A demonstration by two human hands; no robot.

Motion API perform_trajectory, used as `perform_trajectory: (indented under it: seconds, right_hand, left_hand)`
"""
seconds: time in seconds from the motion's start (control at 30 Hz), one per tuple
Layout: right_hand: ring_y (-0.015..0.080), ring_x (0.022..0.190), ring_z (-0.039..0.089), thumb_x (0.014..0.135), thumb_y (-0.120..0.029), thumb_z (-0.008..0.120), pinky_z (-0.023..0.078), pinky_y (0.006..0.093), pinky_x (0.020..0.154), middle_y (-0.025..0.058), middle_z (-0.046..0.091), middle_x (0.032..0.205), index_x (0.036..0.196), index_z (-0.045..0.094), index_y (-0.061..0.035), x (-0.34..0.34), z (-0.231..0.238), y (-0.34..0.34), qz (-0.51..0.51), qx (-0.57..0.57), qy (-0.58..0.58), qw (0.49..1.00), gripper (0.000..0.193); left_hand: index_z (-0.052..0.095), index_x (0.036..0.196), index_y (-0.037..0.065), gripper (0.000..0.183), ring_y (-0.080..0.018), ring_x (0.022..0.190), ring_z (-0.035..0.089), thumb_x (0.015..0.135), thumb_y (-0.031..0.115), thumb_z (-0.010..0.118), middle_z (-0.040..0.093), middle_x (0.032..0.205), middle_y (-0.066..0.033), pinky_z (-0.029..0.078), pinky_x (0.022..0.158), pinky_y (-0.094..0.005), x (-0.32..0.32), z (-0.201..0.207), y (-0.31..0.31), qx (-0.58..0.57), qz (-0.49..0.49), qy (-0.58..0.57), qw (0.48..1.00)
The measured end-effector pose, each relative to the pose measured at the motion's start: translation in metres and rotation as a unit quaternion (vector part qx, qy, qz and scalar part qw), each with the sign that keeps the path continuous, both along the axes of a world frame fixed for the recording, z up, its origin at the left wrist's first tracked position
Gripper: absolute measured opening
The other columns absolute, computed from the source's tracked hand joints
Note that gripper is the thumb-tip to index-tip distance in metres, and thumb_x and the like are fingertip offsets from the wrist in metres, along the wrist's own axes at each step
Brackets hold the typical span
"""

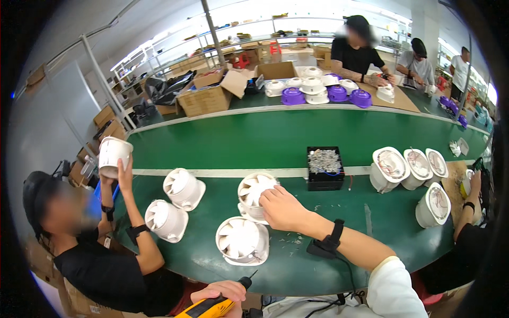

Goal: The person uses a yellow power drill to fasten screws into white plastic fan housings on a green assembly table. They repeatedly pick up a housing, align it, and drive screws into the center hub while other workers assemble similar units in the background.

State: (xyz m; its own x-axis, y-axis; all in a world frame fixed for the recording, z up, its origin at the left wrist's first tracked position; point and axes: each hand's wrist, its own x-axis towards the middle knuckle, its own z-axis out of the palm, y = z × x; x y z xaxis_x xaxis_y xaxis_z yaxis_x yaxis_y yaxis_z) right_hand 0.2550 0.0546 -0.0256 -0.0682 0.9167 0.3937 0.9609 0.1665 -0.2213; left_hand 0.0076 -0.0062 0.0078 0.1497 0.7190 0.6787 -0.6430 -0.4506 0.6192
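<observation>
My left hand (225,292) is wrapped round a yellow and black electric screwdriver (211,306) at the lower edge, its thin dark bit pointing up and right. My right hand (283,208) reaches over the right rim of a white round fan (254,185). Its fingers are drawn together at the blades, and the fingertips are hidden, so I cannot see what they pinch. Just nearer stands a second white fan (238,241), blades up on its square-cornered base. Farther right is a black bin (325,183) filled with small metal screws (324,160).
On the left, a co-worker lifts a white housing (113,157) near two more white fans (181,185). Several wired white housings (389,164) stand at the right, beside another person's arm. Purple and white parts (313,87) and a cardboard box (204,100) sit on the far bench.
</observation>
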Motion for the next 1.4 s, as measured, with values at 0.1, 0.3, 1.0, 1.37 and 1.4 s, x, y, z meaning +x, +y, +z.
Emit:
perform_trajectory:
  seconds: [0.1, 0.3, 1.0, 1.37, 1.4]
  right_hand:
    - [0.0295, 0.102, 0.055, 0.075, -0.011, 0.059, 0.037, 0.0489, 0.095, 0.0144, 0.057, 0.100, 0.097, 0.056, -0.0020, 0.025, -0.011, -0.003, -0.008, 0.047, -0.074, 0.996, 0.024]
    - [0.0311, 0.117, 0.046, 0.075, -0.012, 0.063, 0.029, 0.0526, 0.104, 0.0159, 0.050, 0.112, 0.095, 0.055, -0.0016, 0.033, 0.030, -0.043, -0.027, 0.056, -0.015, 0.998, 0.024]
    - [0.0421, 0.128, 0.033, 0.073, -0.038, 0.072, 0.025, 0.0542, 0.106, 0.0266, 0.031, 0.139, 0.111, 0.052, -0.0032, 0.047, 0.023, -0.232, -0.144, -0.009, 0.123, 0.982, 0.055]
    - [0.0326, 0.112, 0.049, 0.073, -0.023, 0.066, 0.041, 0.0404, 0.091, 0.0176, 0.051, 0.121, 0.120, 0.049, 0.0034, 0.055, -0.003, -0.194, -0.215, 0.047, 0.132, 0.967, 0.056]
    - [0.0323, 0.111, 0.049, 0.073, -0.022, 0.066, 0.041, 0.0400, 0.090, 0.0173, 0.051, 0.121, 0.119, 0.050, 0.0033, 0.055, -0.002, -0.193, -0.217, 0.051, 0.132, 0.966, 0.055]
  left_hand:
    - [0.039, 0.112, 0.008, 0.064, -0.0202, 0.057, 0.049, 0.080, 0.059, 0.059, 0.051, 0.076, -0.0106, 0.041, 0.051, -0.0302, 0.015, 0.000, 0.001, -0.018, -0.028, -0.009, 0.999]
    - [0.038, 0.112, 0.007, 0.065, -0.0220, 0.056, 0.049, 0.081, 0.061, 0.057, 0.051, 0.074, -0.0103, 0.043, 0.048, -0.0320, 0.026, 0.009, 0.004, 0.002, -0.029, 0.007, 1.000]
    - [0.035, 0.113, 0.002, 0.072, -0.0185, 0.048, 0.050, 0.083, 0.066, 0.048, 0.051, 0.067, -0.0096, 0.043, 0.046, -0.0297, 0.160, 0.021, 0.018, -0.048, -0.266, 0.139, 0.953]
    - [0.035, 0.107, 0.000, 0.082, -0.0182, 0.048, 0.051, 0.074, 0.074, 0.050, 0.052, 0.063, -0.0103, 0.044, 0.044, -0.0309, 0.178, 0.010, 0.017, -0.077, -0.259, 0.144, 0.952]
    - [0.035, 0.107, 0.000, 0.082, -0.0183, 0.048, 0.051, 0.074, 0.074, 0.050, 0.052, 0.063, -0.0104, 0.045, 0.044, -0.0311, 0.180, 0.010, 0.017, -0.074, -0.257, 0.140, 0.953]
